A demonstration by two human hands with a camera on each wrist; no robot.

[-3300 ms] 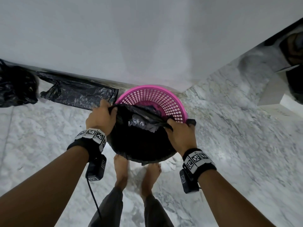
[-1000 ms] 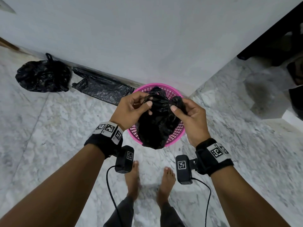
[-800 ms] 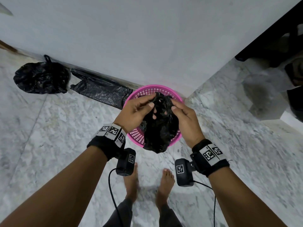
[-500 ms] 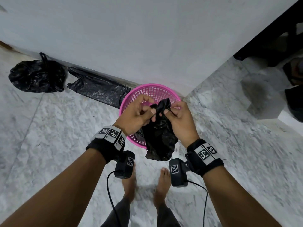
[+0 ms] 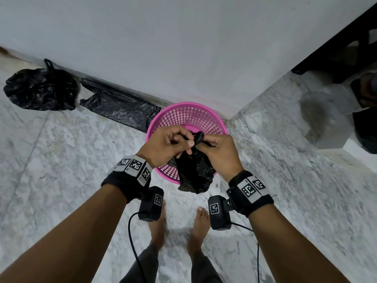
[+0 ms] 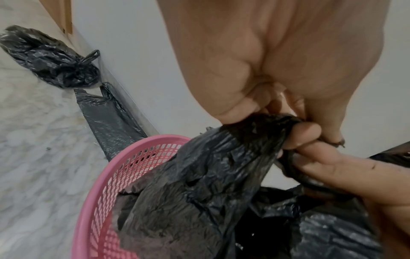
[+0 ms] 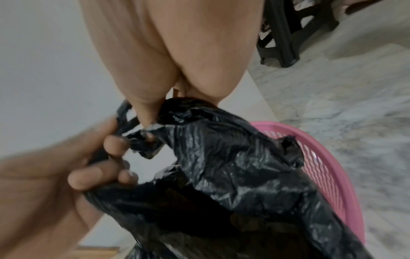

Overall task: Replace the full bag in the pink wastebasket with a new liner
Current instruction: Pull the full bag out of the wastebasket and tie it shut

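Observation:
The pink wastebasket (image 5: 195, 117) stands on the floor in the wall corner, its mesh inside bare. Above its near rim hangs the full black bag (image 5: 195, 174), held up by its gathered top. My left hand (image 5: 169, 146) and right hand (image 5: 216, 150) both pinch the twisted handles at the bag's neck, fingers curled and touching. The left wrist view shows the bag (image 6: 199, 192) bunched in the fingers over the basket rim (image 6: 106, 184). The right wrist view shows the bag (image 7: 233, 175) and the basket (image 7: 346, 163). A flat black liner (image 5: 120, 107) lies along the wall left of the basket.
A tied black bag (image 5: 40, 88) sits on the marble floor far left by the wall. A dark stool (image 7: 286, 33) and a white step (image 5: 334, 135) stand to the right. My bare feet (image 5: 157, 225) are just behind the basket.
The bag has come up out of the basket since the earliest frame. Over the last second my hands drew together at its top, gathering and twisting the handles, and the bag shifted slightly toward me.

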